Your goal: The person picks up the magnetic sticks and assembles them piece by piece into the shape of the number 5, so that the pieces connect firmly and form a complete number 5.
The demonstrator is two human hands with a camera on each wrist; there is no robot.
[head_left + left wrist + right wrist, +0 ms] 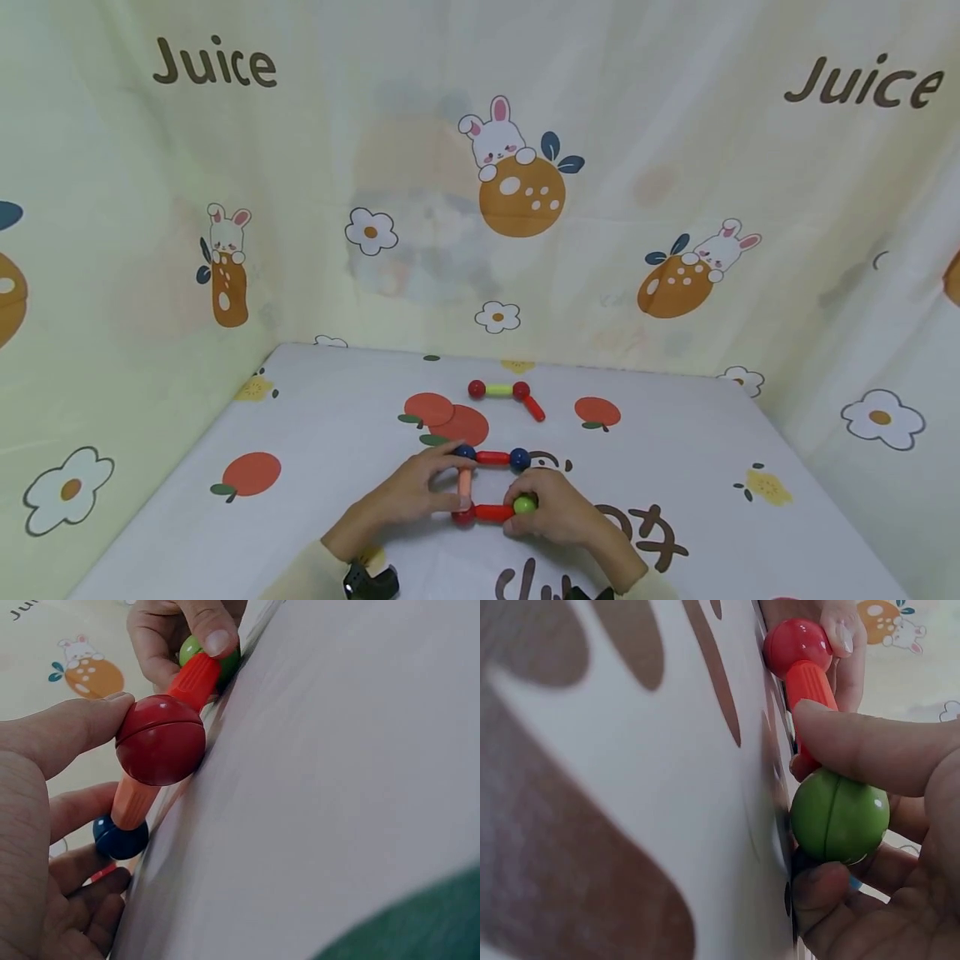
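Observation:
A three-sided frame of toy rods and balls lies between my hands on the table. My left hand (420,487) holds its left side, thumb on the red ball (160,740) and index finger by the blue ball (120,837), with the orange rod (135,801) between these balls. From the far blue ball a red rod (492,457) runs to another blue ball (520,459). The near red rod (808,684) joins the red ball to a green ball (840,817). My right hand (558,508) grips the green ball, its thumb along the near rod.
Farther back on the table (337,433) lies a second piece: a red ball (477,389), a yellow-green rod (498,390), another red ball (521,389) and a slanting red rod (534,407). Printed curtains (420,167) enclose the table at the back and sides.

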